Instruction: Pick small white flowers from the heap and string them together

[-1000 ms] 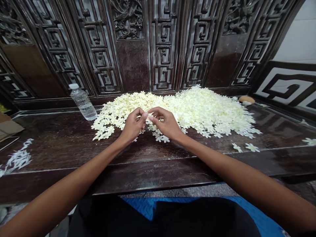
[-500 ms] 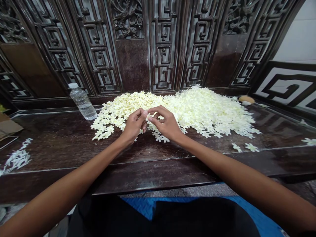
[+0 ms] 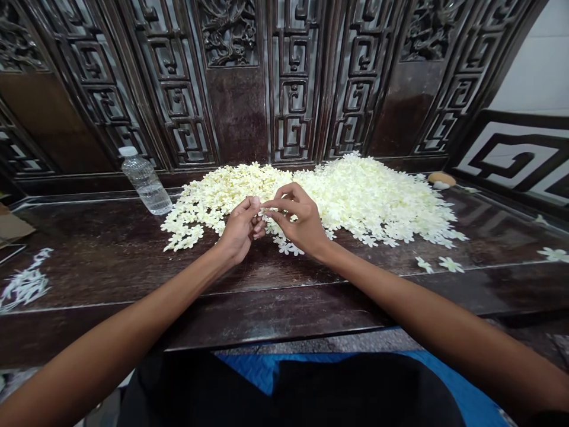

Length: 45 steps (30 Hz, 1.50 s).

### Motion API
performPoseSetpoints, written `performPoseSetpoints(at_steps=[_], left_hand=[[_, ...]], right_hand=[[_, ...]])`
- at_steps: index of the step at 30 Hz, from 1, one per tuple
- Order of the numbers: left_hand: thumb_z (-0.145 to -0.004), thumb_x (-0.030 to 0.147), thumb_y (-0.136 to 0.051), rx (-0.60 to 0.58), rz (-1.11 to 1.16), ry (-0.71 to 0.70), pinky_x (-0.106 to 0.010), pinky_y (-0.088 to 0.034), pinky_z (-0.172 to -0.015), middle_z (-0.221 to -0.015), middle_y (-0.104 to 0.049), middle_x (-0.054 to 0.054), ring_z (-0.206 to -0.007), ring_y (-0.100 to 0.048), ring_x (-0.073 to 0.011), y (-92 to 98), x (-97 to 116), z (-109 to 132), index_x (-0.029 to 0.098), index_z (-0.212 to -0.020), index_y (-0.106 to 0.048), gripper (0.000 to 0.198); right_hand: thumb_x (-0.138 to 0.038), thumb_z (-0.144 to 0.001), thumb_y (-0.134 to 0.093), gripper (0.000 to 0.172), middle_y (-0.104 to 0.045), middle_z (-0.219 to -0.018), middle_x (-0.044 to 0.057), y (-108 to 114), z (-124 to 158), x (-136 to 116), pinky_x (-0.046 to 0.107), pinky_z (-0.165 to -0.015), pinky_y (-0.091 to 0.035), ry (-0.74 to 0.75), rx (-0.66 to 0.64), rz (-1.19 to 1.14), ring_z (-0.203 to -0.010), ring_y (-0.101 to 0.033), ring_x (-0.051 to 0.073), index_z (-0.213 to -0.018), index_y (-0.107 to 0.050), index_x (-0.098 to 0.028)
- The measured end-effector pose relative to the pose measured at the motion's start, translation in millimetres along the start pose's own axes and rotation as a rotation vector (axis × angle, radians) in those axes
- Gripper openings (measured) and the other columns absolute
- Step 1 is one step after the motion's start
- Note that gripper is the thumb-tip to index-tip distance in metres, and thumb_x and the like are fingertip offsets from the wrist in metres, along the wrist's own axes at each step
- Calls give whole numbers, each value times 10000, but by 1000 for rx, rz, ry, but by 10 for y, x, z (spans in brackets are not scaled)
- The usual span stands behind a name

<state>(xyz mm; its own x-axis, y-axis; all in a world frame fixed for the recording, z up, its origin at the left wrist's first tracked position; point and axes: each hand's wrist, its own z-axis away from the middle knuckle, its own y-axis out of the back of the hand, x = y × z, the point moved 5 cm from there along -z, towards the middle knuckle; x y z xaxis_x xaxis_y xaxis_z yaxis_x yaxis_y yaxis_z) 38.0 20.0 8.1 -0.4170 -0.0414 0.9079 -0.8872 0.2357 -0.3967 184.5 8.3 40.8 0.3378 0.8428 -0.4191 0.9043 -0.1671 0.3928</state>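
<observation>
A wide heap of small cream flower-shaped pieces (image 3: 355,198) lies on the dark wooden table (image 3: 111,255). My left hand (image 3: 240,228) and my right hand (image 3: 297,222) meet just in front of the heap, fingertips pinched together on one small cream flower piece (image 3: 263,206). Both hands hover a little above the table. The piece between the fingers is mostly hidden by them.
A clear plastic water bottle (image 3: 144,181) stands at the back left. Loose white strips (image 3: 24,284) lie at the left edge. Stray flower pieces (image 3: 440,264) lie to the right, a tan round object (image 3: 441,179) at the back right. A carved dark wooden screen (image 3: 284,77) rises behind.
My right hand's fingers have lifted slightly and spread while the pinch with my left hand holds. The view has shifted a little to the right.
</observation>
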Motion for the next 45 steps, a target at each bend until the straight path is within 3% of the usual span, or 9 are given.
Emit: performPoseSetpoints(at_steps=[9,17,22,26,30,33,42,45], left_hand=[[-900,428,-770,-5,-76,-26,-169,-320,-455,-696,-443,49,-512,-398,-50,17,-33,-17,191,-832,-506,361],[-883,495,-778,-23,-156,-78,-176,-342,-456,-680,-433,51,-509,-411,-57,1,-36,-25,196,-824,-496,415],[-943,432,-717,112,-205,-36,-171,-371,-459,-668,-430,49,-525,-445,-69,219,-51,-90,199,-823,-485,350],[-947,434,-709,163,-259,-21,-177,-397,-461,-697,-464,39,-538,-460,-72,353,-41,-143,197,-828,-495,341],[-946,451,-698,122,-368,-63,-186,-409,-451,-745,-530,15,-541,-464,-74,278,-14,-132,189,-840,-531,328],[-933,429,-705,88,-423,-57,-199,-443,-465,-786,-574,-1,-551,-491,-80,198,-13,-107,188,-879,-555,289],[-904,301,-669,21,-334,-36,-214,-465,-459,-747,-587,-2,-546,-508,-97,115,27,-68,197,-866,-555,159],[-893,306,-694,12,-330,-69,-217,-462,-456,-722,-574,0,-544,-503,-97,75,71,-49,191,-852,-570,174]], right_hand=[[-229,-969,-662,89,-567,-1046,75,19,-22,-45,317,-607,-503,-6,9,-49,-861,-574,192,-931,-743,-227],[-190,-955,-652,89,-564,-1043,69,10,-9,-31,306,-620,-504,-9,34,-65,-869,-578,186,-897,-712,-222],[-166,-969,-605,87,-587,-1021,52,101,-61,-35,306,-642,-494,17,91,-91,-894,-574,189,-917,-637,-227],[-271,-1008,-581,70,-597,-1003,52,173,-101,37,287,-601,-437,-82,86,-86,-891,-558,188,-950,-570,-235],[-397,-1040,-543,163,-577,-874,25,112,-65,130,292,-592,-419,-243,-14,-150,-758,-544,162,-988,-531,-243],[-411,-1029,-557,176,-576,-820,10,56,-30,147,294,-590,-410,-281,-56,-156,-711,-542,157,-989,-531,-242],[-289,-1010,-532,88,-551,-705,-27,114,-35,146,307,-620,-418,-368,-14,-129,-655,-561,159,-1093,-542,-260],[-197,-977,-491,101,-560,-708,-12,142,-45,155,305,-616,-406,-394,2,-91,-643,-538,148,-967,-582,-241]])
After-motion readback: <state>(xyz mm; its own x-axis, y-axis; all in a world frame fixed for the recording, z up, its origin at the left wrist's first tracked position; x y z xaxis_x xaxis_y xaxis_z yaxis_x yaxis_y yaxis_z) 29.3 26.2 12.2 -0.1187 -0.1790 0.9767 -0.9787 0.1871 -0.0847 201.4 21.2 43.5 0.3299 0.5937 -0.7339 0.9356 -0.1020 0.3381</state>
